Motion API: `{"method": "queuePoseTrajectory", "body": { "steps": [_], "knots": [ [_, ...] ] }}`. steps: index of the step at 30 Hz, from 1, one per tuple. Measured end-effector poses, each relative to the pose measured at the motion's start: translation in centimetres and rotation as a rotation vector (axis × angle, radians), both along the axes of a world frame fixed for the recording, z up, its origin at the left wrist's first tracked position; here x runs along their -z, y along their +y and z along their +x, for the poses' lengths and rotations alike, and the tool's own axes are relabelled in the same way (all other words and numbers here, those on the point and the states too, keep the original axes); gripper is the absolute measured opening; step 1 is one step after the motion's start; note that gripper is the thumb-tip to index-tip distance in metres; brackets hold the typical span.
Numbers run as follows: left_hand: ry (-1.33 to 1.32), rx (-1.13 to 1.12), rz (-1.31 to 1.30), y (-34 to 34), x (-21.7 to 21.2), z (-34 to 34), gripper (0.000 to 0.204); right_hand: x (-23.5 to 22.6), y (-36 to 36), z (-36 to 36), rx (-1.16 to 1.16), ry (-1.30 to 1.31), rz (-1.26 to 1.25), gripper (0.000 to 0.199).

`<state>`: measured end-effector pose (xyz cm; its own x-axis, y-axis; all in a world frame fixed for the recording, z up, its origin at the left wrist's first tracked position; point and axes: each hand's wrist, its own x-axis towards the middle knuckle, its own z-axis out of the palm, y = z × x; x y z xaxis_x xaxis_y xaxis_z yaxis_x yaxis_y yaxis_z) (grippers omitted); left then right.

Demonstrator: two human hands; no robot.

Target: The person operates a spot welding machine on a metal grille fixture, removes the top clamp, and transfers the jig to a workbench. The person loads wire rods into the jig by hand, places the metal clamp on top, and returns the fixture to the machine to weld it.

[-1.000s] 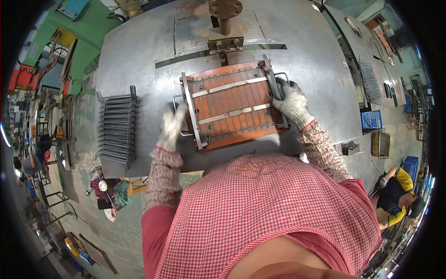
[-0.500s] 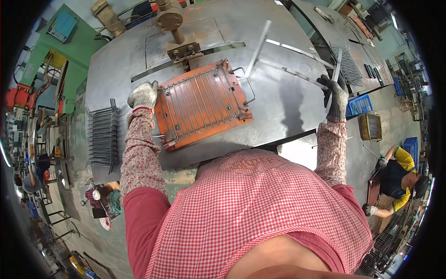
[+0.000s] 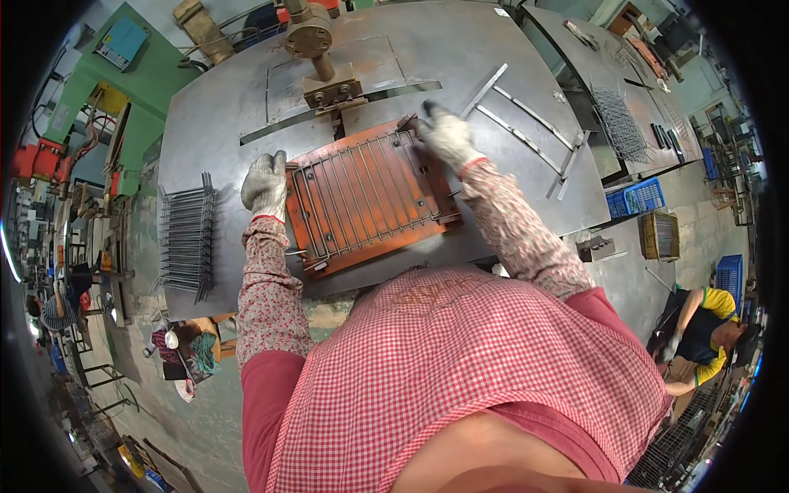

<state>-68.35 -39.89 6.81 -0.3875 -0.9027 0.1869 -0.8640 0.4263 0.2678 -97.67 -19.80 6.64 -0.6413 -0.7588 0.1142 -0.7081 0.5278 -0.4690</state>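
Note:
An orange-red metal plate fixture (image 3: 362, 193) lies on the steel table in front of me, with a wire grill rack (image 3: 371, 182) on top of it. My gloved left hand (image 3: 265, 182) is curled at the plate's left edge, where a side handle is mostly covered by it. At the upper right corner of the plate is my gloved right hand (image 3: 448, 140), slightly blurred; its fingers near that edge are partly hidden, as is the right side handle. A flat-bar metal frame (image 3: 526, 127) with two long rails lies on the table to the right of this hand.
A machine head (image 3: 316, 49) stands over the table just beyond the plate. Stacked wire racks (image 3: 187, 237) sit at the table's left edge. Blue basket (image 3: 637, 197) and wire mesh pieces (image 3: 618, 123) are at the right. A co-worker (image 3: 707, 333) is at the far right.
My right hand has let go of the flat-bar frame, which now rests on the table, and has moved left to the orange plate. My left hand stays at the plate's left edge.

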Motion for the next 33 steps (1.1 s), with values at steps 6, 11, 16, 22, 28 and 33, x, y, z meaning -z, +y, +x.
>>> {"method": "queuePoseTrajectory", "body": {
  "steps": [6, 11, 16, 22, 28, 33],
  "knots": [
    [0.084, -0.032, -0.038, 1.0, -1.7, -0.2, 0.044, 0.2, -1.5, 1.5, 0.038, -0.097, -0.048, 0.029],
    [0.654, 0.096, -0.102, 1.1, -4.0, -1.7, 0.035, -0.1, -1.8, 1.0, 0.103, -0.205, -0.073, 0.035],
    [1.019, 0.074, 0.271, 3.6, -8.2, -4.3, 0.037, 0.5, -2.0, 0.6, 0.154, -0.311, -0.199, 0.04],
    [1.238, -0.015, 1.24, 12.3, -5.1, 3.6, 0.056, 2.5, -2.0, -0.5, 0.136, -0.29, -0.364, 0.028],
    [1.599, -0.131, 0.815, 11.3, -10.2, 13.3, 0.028, 4.0, 2.1, -2.9, -0.039, -0.773, -0.437, 0.031],
    [1.764, -0.43, 0.192, 3.6, -8.3, 27.3, 0.026, 3.6, 5.4, -1.7, -0.024, -0.891, -0.484, 0.029]
  ]
}}
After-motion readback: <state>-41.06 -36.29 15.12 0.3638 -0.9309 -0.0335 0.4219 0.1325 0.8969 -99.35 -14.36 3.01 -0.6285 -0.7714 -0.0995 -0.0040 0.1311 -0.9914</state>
